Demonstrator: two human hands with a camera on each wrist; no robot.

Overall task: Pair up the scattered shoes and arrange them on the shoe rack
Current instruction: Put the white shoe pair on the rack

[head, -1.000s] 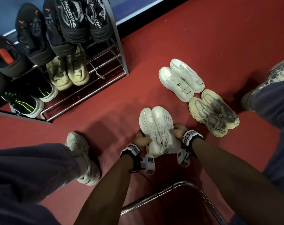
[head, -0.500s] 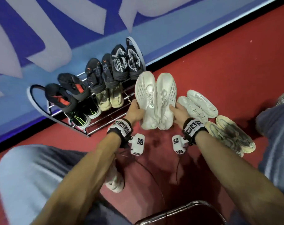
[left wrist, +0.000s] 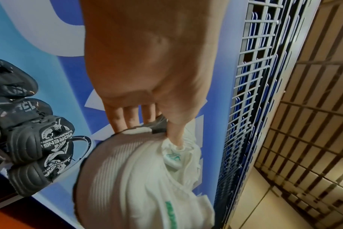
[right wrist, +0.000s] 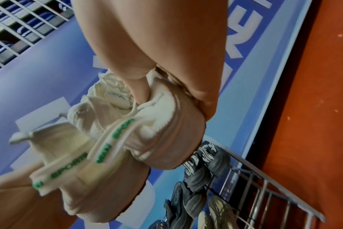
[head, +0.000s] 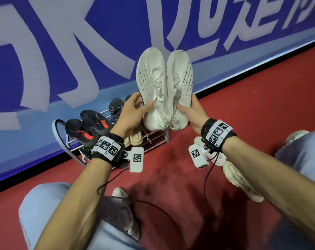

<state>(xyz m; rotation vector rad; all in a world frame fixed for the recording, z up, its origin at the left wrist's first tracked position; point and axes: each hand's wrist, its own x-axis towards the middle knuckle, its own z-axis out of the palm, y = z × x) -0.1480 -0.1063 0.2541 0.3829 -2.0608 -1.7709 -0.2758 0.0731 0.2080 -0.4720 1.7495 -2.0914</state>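
Shoes [head: 163, 87], white, paired side by side, toes up, held in the air above the shoe rack [head: 153, 139]. Left hand [head: 129, 114] grip closed on the left shoe's heel, thumb at the collar. Right hand [head: 192, 112] grip closed on the right shoe's heel. Dark pairs [head: 88, 127] on the rack; beige shoes [head: 241, 183] on the red floor [head: 261, 105].

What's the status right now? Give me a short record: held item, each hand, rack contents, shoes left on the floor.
held item: pair of white sneakers, side by side, toes up, above the shoe rack
left hand: grips the left sneaker's heel end
right hand: grips the right sneaker's heel end
rack contents: dark shoes and beige shoes
floor: light shoes beneath the right forearm
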